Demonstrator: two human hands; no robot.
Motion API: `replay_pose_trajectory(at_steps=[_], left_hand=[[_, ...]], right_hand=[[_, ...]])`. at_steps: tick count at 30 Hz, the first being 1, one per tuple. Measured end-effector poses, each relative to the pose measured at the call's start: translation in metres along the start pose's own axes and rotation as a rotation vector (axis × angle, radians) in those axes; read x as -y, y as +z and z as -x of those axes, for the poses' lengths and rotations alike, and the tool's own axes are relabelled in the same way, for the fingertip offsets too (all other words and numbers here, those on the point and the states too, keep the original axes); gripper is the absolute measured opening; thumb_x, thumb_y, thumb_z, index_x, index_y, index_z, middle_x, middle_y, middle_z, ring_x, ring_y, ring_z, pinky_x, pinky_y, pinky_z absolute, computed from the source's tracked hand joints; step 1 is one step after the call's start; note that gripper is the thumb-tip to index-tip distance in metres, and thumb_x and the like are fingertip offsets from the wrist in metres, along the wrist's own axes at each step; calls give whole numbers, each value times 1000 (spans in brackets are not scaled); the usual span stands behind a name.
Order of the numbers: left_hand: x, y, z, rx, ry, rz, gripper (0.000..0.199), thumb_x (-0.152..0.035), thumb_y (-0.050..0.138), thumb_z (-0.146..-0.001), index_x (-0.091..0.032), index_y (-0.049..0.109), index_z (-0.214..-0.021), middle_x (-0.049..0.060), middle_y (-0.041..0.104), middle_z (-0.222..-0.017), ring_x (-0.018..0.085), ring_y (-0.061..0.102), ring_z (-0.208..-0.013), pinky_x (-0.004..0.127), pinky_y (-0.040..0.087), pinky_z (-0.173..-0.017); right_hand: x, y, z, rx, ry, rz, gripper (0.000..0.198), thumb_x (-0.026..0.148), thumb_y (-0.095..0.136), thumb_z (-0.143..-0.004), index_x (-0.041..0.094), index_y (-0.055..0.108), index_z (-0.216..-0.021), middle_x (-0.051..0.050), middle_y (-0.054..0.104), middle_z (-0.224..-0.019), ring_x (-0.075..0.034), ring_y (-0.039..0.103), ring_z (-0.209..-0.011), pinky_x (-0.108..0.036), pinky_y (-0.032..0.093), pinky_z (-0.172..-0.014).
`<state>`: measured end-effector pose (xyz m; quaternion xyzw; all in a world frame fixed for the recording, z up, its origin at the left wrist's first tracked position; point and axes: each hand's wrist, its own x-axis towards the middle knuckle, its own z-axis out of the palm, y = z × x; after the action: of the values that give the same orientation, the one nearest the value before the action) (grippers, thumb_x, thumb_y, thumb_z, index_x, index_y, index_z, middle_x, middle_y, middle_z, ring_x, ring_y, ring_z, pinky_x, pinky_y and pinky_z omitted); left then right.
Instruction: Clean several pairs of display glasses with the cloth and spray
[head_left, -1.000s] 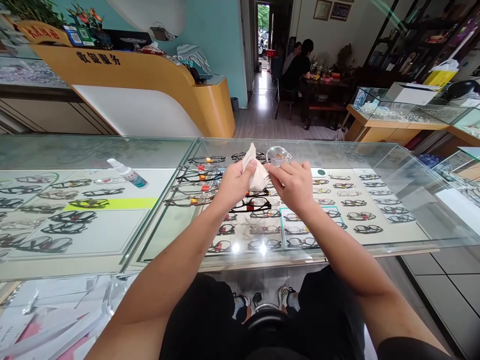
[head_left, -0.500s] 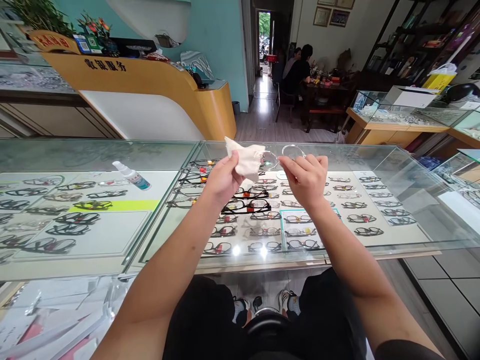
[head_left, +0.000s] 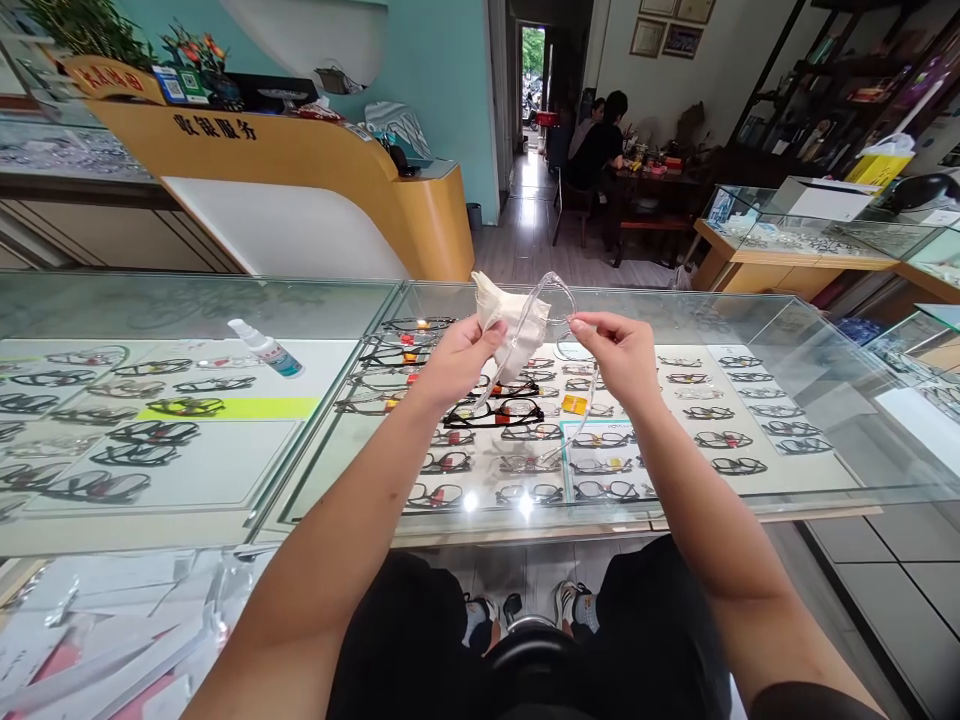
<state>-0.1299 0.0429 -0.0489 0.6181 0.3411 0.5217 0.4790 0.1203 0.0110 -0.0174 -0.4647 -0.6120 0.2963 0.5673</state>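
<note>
My left hand [head_left: 466, 362] is closed on a cream cleaning cloth [head_left: 498, 300], its thumb pressing on top. Clear-framed eyeglasses [head_left: 534, 296] are held up above the glass counter, tilted, with the temples reaching down toward me. The fingertips of my right hand [head_left: 624, 358] pinch the frame at its right side. Beside the rim, the cloth lies against or just behind one temple; I cannot tell how much of the lens it covers. Under both hands, rows of eyeglasses [head_left: 523, 432] lie inside the display case.
A white spray bottle [head_left: 264, 347] stands at left on the glass counter [head_left: 330, 285]. Papers and plastic sleeves [head_left: 127, 630] lie lower left. Beyond the counter are a wooden cashier desk [head_left: 427, 215], more display cases [head_left: 795, 265] and two seated people [head_left: 600, 145].
The eyeglasses have been turned, so the temples now point down toward me. The cloth and my left hand have shifted right, and the fingers of my right hand have loosened from a tighter curl.
</note>
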Motion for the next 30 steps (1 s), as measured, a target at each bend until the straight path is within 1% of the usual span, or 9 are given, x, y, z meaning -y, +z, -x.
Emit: replay_pose_trajectory(at_steps=[5,8,12,15,18,21,24,26,30], left_hand=[[-14,2,6,102,-41,-134,60,-78,74,-91,-17,71,-92,6,71,-90,19,62,-82,29,50,-77],[-21,3,9,165,-52,-199,62,-79,77,-87,-18,70,-90,5,70,-87,21,62,-84,30,51,-78],[-23,4,9,214,-73,-182,61,-78,81,-84,-18,69,-86,4,67,-81,23,63,-88,31,52,-80],[-19,4,8,188,-104,-99,62,-76,86,-80,-17,70,-87,5,70,-85,21,64,-87,30,51,-79],[-14,4,7,142,-180,48,66,-78,85,-80,-16,75,-98,7,74,-91,19,67,-85,30,53,-77],[-11,6,5,72,-202,163,65,-78,87,-79,-17,77,-99,7,74,-88,19,68,-80,30,55,-73],[-11,9,5,9,-170,193,61,-74,90,-78,-17,77,-96,6,73,-82,18,66,-73,29,52,-66],[-11,13,6,11,-160,188,60,-72,91,-77,-17,77,-96,5,72,-81,17,65,-71,29,52,-63],[-10,19,8,27,-147,135,63,-68,97,-70,-17,76,-99,5,76,-86,17,65,-70,28,53,-62]], right_hand=[[5,-2,2,89,50,-22,35,56,85,-86,23,91,-98,5,33,-63,-14,28,-64,-34,26,-64],[5,-2,3,126,51,-13,37,58,85,-86,23,91,-97,5,33,-63,-13,27,-64,-34,25,-63],[3,-2,2,166,35,2,38,56,84,-87,21,91,-98,5,33,-62,-13,26,-63,-34,22,-63],[2,-2,1,201,46,23,39,57,84,-86,20,91,-100,6,31,-61,-12,25,-62,-33,20,-62],[4,-3,2,232,76,24,39,56,84,-86,20,91,-100,7,31,-60,-12,24,-61,-34,19,-62],[6,-1,4,266,118,1,38,55,85,-84,19,89,-96,7,34,-59,-12,23,-61,-34,19,-62],[7,3,6,302,179,-20,37,55,85,-81,19,87,-93,6,37,-59,-12,25,-61,-34,19,-62],[7,7,7,322,220,-35,36,55,85,-80,19,85,-89,6,40,-59,-12,26,-61,-34,19,-62],[8,12,9,346,275,-57,35,54,86,-77,20,81,-81,6,40,-59,-12,27,-62,-33,20,-62]])
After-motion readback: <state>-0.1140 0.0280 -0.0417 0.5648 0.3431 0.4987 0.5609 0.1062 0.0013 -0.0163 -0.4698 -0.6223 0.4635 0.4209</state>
